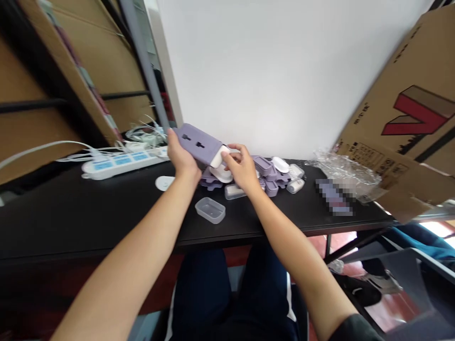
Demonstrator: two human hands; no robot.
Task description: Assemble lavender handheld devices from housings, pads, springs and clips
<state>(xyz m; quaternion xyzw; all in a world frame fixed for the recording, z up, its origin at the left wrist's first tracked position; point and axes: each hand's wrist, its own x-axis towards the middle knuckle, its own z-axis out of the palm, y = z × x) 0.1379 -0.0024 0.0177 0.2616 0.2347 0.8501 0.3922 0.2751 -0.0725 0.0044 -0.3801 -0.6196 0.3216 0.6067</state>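
Note:
My left hand [182, 156] grips one end of a flat purple plastic holder [209, 147] with two dark slots, tilted above the table. At its other end, my right hand [241, 166] pinches a white end piece [220, 156] that sits against the holder. Whether this piece is fixed to the holder I cannot tell. Below lie a white oval part [222, 174] and a heap of purple plastic parts [270, 175]. Partly behind my right wrist is a clear-covered white tube [234, 191]. A clear, shallow plastic cup [210, 210] rests nearer the table's front edge.
A white power strip [124, 161] with cables lies at the left, near a flat white disc [164, 183]. On the right are a small white bottle-like piece [295, 185], crumpled clear wrap [348, 173] and a large cardboard box [401, 113]. A white wall [270, 76] backs the black table [106, 213].

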